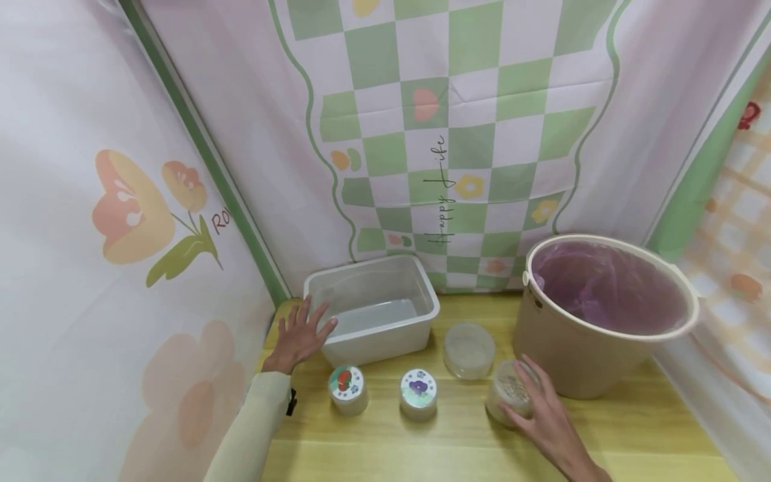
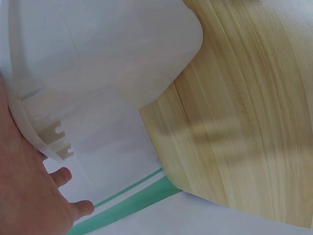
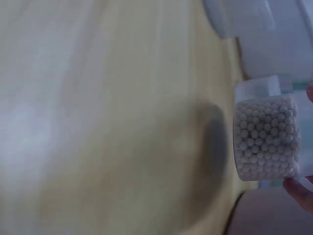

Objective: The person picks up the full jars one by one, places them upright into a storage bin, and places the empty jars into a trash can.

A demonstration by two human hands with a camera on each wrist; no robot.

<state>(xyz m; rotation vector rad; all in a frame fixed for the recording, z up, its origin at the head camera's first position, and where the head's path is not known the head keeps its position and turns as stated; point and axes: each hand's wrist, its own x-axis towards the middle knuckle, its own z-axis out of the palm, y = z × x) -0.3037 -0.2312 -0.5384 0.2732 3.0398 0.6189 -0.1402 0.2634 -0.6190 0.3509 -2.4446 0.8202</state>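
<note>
My left hand (image 1: 298, 340) lies with spread fingers over the left rim of a white rectangular plastic bin (image 1: 382, 343). In the left wrist view the palm is right at the rim of the bin (image 2: 107, 44). On the right, my right hand (image 1: 551, 418) grips a clear round jar (image 1: 509, 391) from above and the side. Small pale beads (image 3: 266, 137) fill much of that jar in the right wrist view, and its shadow falls on the wood beside it. Part of the right hand lies outside that view.
Two small jars stand in front of the bin, one with a red-pictured lid (image 1: 348, 381), one with a purple-pictured lid (image 1: 418, 388). A clear round container (image 1: 469, 351) sits behind them. A beige bucket (image 1: 572, 358) with a purple liner stands right, before a checkered curtain (image 1: 470, 100).
</note>
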